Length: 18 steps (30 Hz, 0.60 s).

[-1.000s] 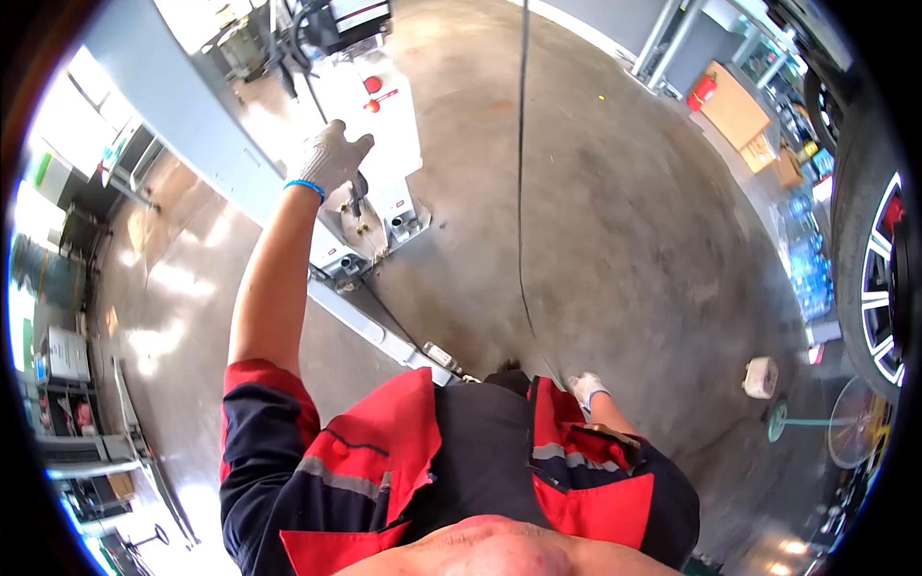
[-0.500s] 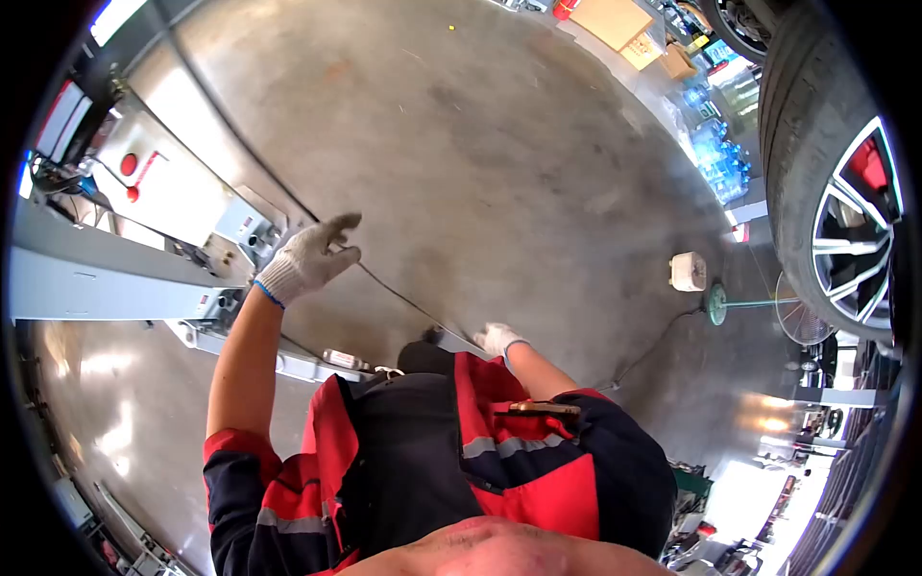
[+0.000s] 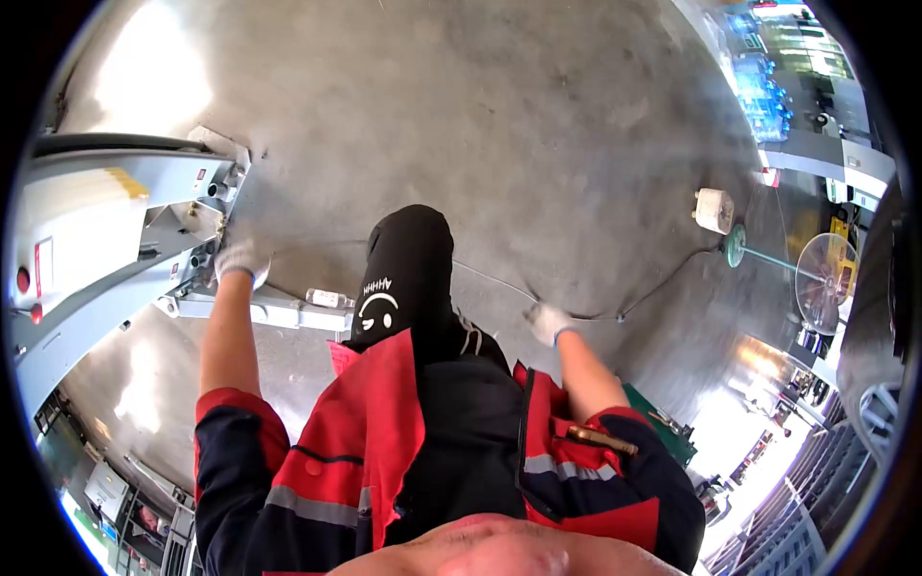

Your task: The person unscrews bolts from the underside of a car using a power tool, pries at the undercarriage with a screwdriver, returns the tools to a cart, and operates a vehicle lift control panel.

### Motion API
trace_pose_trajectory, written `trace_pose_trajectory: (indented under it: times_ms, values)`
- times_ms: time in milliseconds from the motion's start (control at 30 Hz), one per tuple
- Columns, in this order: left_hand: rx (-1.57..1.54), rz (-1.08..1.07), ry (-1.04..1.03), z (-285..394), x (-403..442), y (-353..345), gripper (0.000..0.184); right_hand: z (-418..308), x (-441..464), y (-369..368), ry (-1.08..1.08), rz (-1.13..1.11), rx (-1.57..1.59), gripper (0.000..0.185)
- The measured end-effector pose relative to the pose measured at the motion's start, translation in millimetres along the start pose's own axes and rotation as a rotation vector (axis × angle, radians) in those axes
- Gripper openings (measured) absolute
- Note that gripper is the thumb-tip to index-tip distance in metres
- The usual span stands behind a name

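Observation:
Both of my hands wear white knitted gloves. My left hand is low at the left, beside the base of the grey lift post; its fingers are blurred and I cannot tell whether it holds anything. My right hand is low at the right of my body, with its fingers curled in at the dark cable. From there the cable runs right towards the fan's base, while a thinner stretch passes left behind my bent knee.
A clear bottle lies by the grey lift arm. On the right are a white container, a standing fan, a green case and blue water bottles. A car wheel stands at the right edge.
My left hand has moved down and left to the lift post's base. My right hand has shifted right. My view has turned, my knee has come forward, and the cable lies lower.

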<state>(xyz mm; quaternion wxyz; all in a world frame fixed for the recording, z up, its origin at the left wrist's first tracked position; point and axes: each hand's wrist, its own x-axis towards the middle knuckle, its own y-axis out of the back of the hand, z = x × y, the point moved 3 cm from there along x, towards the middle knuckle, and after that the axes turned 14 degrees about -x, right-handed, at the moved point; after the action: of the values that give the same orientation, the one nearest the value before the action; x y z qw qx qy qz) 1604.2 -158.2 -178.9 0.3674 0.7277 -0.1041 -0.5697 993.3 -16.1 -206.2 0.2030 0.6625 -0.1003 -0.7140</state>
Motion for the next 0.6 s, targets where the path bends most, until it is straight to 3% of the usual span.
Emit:
trace_pose_trajectory:
  times_ms: [33,67,100,200,233,300,400,433,533,600]
  values:
    - [0.032,-0.021,-0.105,-55.0,62.8,-74.5,0.038,2.9,0.2,-8.0,0.052,-0.096,-0.09,0.049]
    - [0.108,-0.269,0.089,-34.5,26.8,-59.8,0.04,8.3,-1.8,-12.3,0.008,-0.096,-0.048,0.047]
    - [0.077,-0.41,0.055,-61.1,54.8,-98.1,0.038,13.6,-3.1,-14.3,-0.038,-0.101,-0.002,0.046]
    - [-0.025,-0.793,0.282,-127.4,102.8,-220.4,0.048,46.3,57.4,-31.9,0.219,-0.14,-0.184,0.049]
    - [-0.057,-0.941,0.383,-133.2,97.7,-234.6,0.051,56.7,72.4,-20.5,0.211,-0.154,-0.179,0.053]
    - [0.072,-0.929,0.161,-92.9,69.8,-197.4,0.039,77.7,118.3,23.5,0.196,-0.164,-0.179,0.061]
    - [0.042,-1.065,0.197,-86.8,73.1,-207.9,0.041,84.9,159.0,163.6,-0.166,-0.06,0.149,0.063]
    - [0.104,-1.071,0.143,-51.7,70.5,-179.8,0.044,84.4,179.0,207.7,-0.207,0.017,0.157,0.063]
    - [-0.061,-0.62,0.164,23.6,113.6,-101.3,0.05,72.7,234.9,331.9,-0.194,0.0,0.208,0.061]
    - [-0.274,-0.595,0.091,95.7,183.9,-41.6,0.054,58.8,257.7,411.7,-0.117,-0.025,0.287,0.061]
